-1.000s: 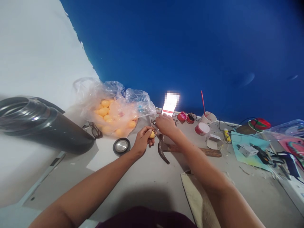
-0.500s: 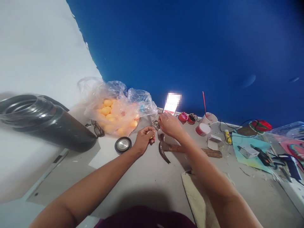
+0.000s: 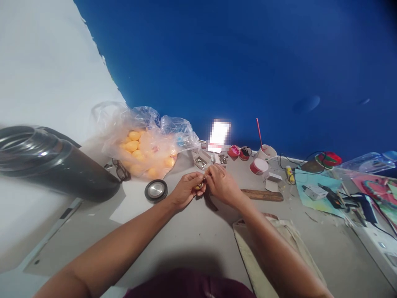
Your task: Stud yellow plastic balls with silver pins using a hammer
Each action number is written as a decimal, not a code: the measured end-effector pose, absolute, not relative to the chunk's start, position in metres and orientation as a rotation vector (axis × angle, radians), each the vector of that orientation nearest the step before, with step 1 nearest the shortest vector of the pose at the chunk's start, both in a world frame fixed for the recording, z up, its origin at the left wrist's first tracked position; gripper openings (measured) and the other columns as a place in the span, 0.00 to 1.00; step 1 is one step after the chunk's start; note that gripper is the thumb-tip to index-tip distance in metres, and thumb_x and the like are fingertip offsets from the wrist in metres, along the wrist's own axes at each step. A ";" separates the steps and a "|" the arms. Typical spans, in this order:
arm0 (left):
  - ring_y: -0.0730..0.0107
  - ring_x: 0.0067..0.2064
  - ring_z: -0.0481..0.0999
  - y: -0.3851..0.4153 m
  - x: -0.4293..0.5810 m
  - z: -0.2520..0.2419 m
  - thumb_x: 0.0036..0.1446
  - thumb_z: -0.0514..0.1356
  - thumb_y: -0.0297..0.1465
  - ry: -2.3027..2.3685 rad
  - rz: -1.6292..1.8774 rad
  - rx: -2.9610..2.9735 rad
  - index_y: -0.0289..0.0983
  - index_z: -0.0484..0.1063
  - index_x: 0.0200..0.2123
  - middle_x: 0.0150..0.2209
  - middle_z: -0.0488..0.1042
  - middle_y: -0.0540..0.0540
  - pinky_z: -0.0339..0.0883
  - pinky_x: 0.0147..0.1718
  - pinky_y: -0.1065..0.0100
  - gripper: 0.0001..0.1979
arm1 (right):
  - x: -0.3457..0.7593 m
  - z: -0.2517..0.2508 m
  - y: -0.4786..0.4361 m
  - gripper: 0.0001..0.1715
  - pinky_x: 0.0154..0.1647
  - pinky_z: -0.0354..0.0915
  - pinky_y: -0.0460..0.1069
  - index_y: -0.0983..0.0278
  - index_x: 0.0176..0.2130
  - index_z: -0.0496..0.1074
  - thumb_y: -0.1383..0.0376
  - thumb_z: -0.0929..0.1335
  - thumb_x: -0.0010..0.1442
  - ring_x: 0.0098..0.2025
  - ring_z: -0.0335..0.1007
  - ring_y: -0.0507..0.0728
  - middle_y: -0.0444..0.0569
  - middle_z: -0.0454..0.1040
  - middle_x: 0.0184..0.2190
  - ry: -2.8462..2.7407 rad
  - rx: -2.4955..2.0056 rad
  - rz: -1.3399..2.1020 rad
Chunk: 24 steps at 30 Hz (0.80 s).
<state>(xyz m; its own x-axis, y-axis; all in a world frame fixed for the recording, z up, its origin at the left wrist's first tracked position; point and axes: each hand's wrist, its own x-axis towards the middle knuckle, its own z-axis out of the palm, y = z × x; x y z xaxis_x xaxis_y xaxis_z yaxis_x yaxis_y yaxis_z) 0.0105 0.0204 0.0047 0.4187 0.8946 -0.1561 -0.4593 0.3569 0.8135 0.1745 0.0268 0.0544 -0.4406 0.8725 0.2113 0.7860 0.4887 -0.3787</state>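
My left hand (image 3: 186,191) is closed around a small yellow ball (image 3: 199,186) with shiny metal bits on its surface; the fingers hide most of it. Right up against it, my right hand (image 3: 225,186) has its thumb and fingers pinched together. Whatever tiny thing sits in that pinch is too small to make out. Just beyond the hands stands an open small box (image 3: 201,162) of shiny metal pieces, with more pieces in a second small tray (image 3: 222,159). A hammer (image 3: 263,195) lies partly under my right hand and forearm.
A clear plastic bag (image 3: 149,145) of yellow balls, a round lid (image 3: 156,190), glasses (image 3: 121,169) and a large dark bottle (image 3: 62,165) are at left. A lit phone (image 3: 218,136) leans at the wall. Paint pots (image 3: 259,166), a cup (image 3: 267,152) and folded cloth (image 3: 273,248) lie right.
My right hand has drawn back from the small box of metal pieces to the yellow ball in my left hand. The view has shifted slightly, and the boxes now show.
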 end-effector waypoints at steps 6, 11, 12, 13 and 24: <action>0.77 0.22 0.63 0.019 0.015 0.006 0.54 0.71 0.43 0.734 0.984 0.703 0.34 0.70 0.28 0.22 0.68 0.50 0.54 0.21 0.74 0.19 | 0.170 0.050 0.013 0.09 0.43 0.61 0.49 0.60 0.38 0.70 0.66 0.63 0.71 0.42 0.71 0.57 0.47 0.77 0.36 -2.128 -1.500 0.394; 0.77 0.22 0.64 0.018 0.015 0.005 0.54 0.70 0.45 0.762 1.002 0.700 0.34 0.70 0.29 0.22 0.68 0.51 0.53 0.20 0.74 0.20 | 0.170 0.043 0.009 0.08 0.44 0.62 0.48 0.60 0.37 0.74 0.62 0.68 0.69 0.44 0.71 0.58 0.48 0.79 0.37 -2.121 -1.418 0.275; 0.77 0.21 0.63 0.018 0.015 0.005 0.55 0.70 0.45 0.766 0.992 0.723 0.34 0.70 0.29 0.21 0.68 0.50 0.53 0.20 0.74 0.20 | 0.171 0.042 0.009 0.09 0.45 0.62 0.48 0.60 0.36 0.75 0.62 0.67 0.69 0.44 0.72 0.58 0.48 0.79 0.37 -2.123 -1.409 0.272; 0.77 0.21 0.63 0.018 0.015 0.004 0.55 0.69 0.45 0.770 0.980 0.750 0.34 0.70 0.29 0.21 0.68 0.50 0.53 0.20 0.74 0.20 | 0.172 0.040 0.010 0.10 0.45 0.62 0.49 0.60 0.36 0.75 0.62 0.67 0.70 0.44 0.72 0.58 0.48 0.79 0.37 -2.123 -1.403 0.280; 0.65 0.35 0.78 0.024 0.010 0.010 0.54 0.67 0.31 0.599 1.000 0.476 0.32 0.77 0.44 0.35 0.77 0.42 0.73 0.31 0.68 0.14 | 0.190 0.042 0.018 0.09 0.26 0.62 0.47 0.62 0.27 0.74 0.60 0.73 0.54 0.25 0.66 0.52 0.43 0.74 0.24 -1.404 -1.340 1.050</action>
